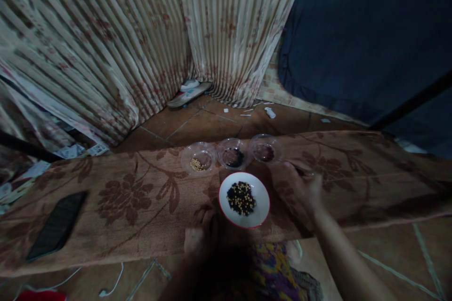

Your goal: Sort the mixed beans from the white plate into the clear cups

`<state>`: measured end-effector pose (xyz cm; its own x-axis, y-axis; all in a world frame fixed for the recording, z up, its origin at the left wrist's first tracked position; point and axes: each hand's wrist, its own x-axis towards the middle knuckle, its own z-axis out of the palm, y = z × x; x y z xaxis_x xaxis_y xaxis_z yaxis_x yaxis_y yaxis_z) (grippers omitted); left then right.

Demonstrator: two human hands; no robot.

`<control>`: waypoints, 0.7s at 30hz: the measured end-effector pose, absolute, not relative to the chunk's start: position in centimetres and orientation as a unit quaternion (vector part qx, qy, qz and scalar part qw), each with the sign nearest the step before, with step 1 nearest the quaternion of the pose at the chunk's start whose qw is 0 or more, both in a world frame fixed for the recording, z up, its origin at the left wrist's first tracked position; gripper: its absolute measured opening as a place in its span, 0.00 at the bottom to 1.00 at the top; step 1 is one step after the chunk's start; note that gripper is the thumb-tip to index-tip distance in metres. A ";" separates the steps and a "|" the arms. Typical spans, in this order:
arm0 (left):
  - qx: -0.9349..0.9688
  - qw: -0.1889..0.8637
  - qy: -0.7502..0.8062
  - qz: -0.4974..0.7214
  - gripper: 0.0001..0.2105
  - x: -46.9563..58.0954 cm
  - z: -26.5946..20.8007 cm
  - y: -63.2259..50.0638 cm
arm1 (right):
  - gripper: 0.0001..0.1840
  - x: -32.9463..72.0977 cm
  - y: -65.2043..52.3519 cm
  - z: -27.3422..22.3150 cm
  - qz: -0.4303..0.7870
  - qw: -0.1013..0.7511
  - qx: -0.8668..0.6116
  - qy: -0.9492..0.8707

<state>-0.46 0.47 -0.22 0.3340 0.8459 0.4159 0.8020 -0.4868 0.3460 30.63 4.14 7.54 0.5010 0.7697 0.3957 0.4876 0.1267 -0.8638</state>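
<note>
A white bowl with a red rim [226,214] sits on the cloth in front of me. It holds a mix of black beans and pale yellow beans [241,198]. Behind it stand three clear plastic cups in a row: the left cup [205,151] has pale yellow beans, the middle cup [229,146] black beans, the right cup [262,142] small dark red beans. My left hand [200,233] rests on the cloth left of the bowl, fingers curled in. Just right of the right cup is my right hand [305,183], blurred, with thumb and fingers apart and nothing visible in it.
A brown flower-patterned cloth [155,225] covers the long, narrow table. A dark phone-like slab [57,225] lies at its left end. Beyond the table, a skateboard [189,95] and white scraps [270,112] lie on the tiled floor beside striped curtains [226,23].
</note>
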 end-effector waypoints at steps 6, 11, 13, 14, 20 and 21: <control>0.818 0.058 0.508 0.264 0.06 -0.4 -0.1 0.4 | 0.15 27.6 -1.0 6.1 0.277 0.499 -0.660 -0.489; 0.816 0.063 0.510 0.265 0.06 -0.4 0.0 0.4 | 0.18 26.6 -1.7 5.8 0.295 0.454 -0.677 -0.499; 0.817 0.068 0.507 0.265 0.06 -0.4 0.0 0.4 | 0.19 26.3 -1.6 5.7 0.287 0.453 -0.684 -0.495; 0.817 0.072 0.506 0.266 0.06 -0.4 0.1 0.4 | 0.19 26.3 -1.5 5.6 0.286 0.451 -0.685 -0.495; 0.813 0.093 0.510 0.266 0.06 -0.3 0.3 0.3 | 0.19 25.9 -1.5 5.0 0.276 0.429 -0.689 -0.515; 0.812 0.094 0.510 0.268 0.06 -0.3 0.3 0.3 | 0.19 25.8 -1.6 5.1 0.271 0.424 -0.690 -0.520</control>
